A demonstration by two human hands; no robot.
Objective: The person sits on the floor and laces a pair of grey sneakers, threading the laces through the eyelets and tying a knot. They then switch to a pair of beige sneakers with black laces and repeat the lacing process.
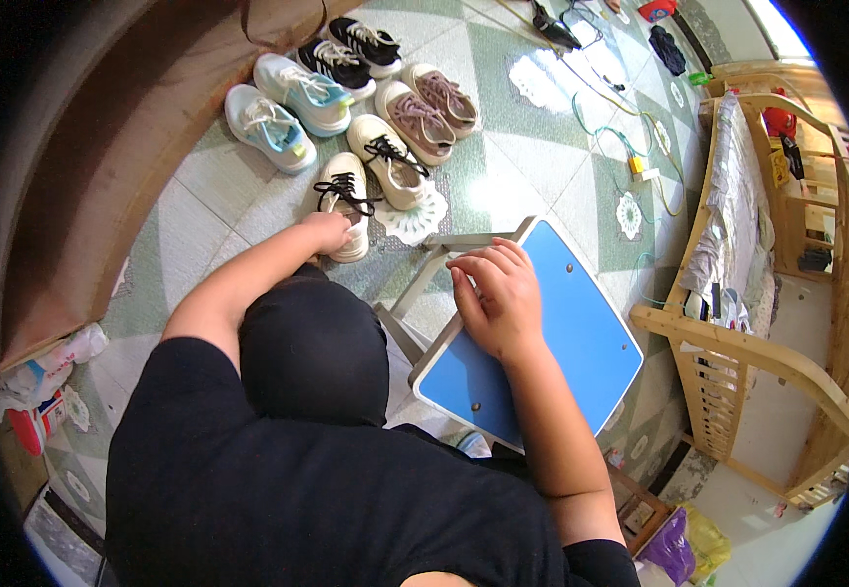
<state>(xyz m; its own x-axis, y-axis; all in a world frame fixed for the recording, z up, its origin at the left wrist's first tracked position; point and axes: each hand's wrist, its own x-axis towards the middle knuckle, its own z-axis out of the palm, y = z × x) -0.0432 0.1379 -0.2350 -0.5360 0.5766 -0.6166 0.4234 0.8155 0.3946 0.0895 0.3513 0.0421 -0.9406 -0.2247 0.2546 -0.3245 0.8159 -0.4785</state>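
Observation:
My left hand [327,232] is at the heel end of a cream-white sneaker [344,180] with black laces, its fingers curled over the collar. The shoe stands on the tiled floor, and my palm side is hidden. Beside it, to the right, is the matching cream-white sneaker [404,176], also laced in black. My right hand [496,297] is over the near-left part of a blue-topped folding stool [564,323]. Its fingers are bent, the thumb stands apart from them, and nothing shows in the hand.
Past the white pair stand mauve-laced sneakers [417,121], pale blue sneakers [267,128] and black sneakers [333,62]. A brown wooden furniture panel [102,147] runs along the left. Cables [611,132] cross the floor at upper right. A wooden bed frame [747,337] borders the right side.

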